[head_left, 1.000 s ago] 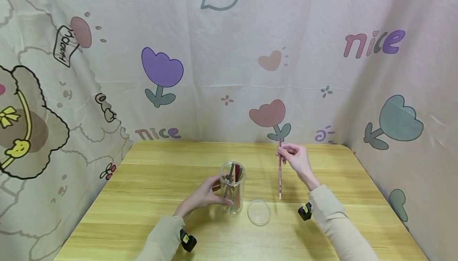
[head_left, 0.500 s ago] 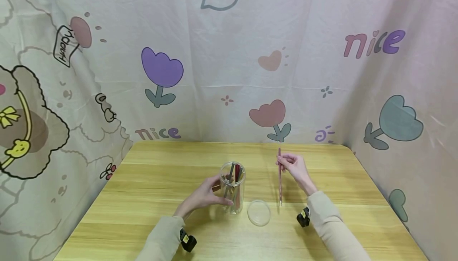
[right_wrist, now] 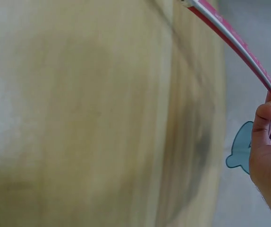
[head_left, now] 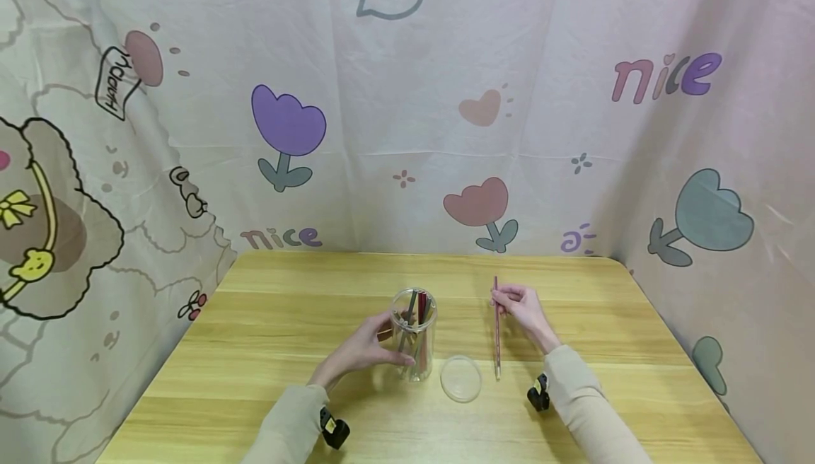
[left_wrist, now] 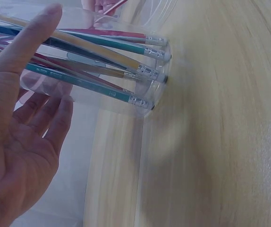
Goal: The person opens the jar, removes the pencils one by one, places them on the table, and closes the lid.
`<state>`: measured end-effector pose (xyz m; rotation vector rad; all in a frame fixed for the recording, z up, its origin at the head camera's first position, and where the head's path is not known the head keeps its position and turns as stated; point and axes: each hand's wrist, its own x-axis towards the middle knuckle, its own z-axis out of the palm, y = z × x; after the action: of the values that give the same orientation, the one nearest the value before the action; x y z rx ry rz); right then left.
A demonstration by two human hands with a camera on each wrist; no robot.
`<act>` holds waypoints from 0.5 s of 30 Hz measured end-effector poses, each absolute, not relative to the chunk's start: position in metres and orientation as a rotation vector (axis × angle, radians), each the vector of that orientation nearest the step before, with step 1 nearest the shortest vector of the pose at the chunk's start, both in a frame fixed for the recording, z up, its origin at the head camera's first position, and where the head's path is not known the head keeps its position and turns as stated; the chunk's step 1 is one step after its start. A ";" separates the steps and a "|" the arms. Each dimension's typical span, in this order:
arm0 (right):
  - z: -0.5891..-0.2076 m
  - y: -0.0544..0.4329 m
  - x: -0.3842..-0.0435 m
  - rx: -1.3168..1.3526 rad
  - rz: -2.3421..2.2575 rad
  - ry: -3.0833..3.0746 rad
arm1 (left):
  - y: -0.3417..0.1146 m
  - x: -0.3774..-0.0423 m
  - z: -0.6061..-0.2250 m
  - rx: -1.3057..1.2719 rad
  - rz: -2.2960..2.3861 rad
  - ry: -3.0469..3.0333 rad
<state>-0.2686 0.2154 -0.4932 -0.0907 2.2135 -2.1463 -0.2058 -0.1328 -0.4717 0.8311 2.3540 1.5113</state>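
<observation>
A clear cylindrical jar (head_left: 425, 351) stands upright on the wooden table, with several pencils (left_wrist: 102, 87) inside, their eraser ends at the bottom. My left hand (head_left: 364, 348) grips the jar from the left, thumb across the near side and fingers behind it. To the right, my right hand (head_left: 522, 312) pinches a pink pencil (head_left: 497, 344) near its far end between thumb and fingers. That pencil's eraser end points toward me, and the right wrist view shows its pink and silver stripes (right_wrist: 239, 45). Between the jar and this pencil lies a round clear lid (head_left: 461, 379), flat on the table.
The light wooden table (head_left: 305, 287) reaches back to a printed cloth (head_left: 407, 117) that hangs behind it and along both sides. Small black cameras (head_left: 334, 430) sit at both wrists.
My right hand has come down and toward me with the pink pencil, whose eraser end now sits lower, beside the lid. The left hand and jar have stayed put.
</observation>
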 end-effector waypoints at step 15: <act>-0.506 0.213 -0.271 -0.010 -2.007 2.219 | -0.133 -0.207 -0.474 0.829 1.514 2.340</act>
<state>-0.2707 0.2130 -0.5063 -0.0101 2.2193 -2.0071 -0.2072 -0.1333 -0.4738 0.8286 2.3396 1.5142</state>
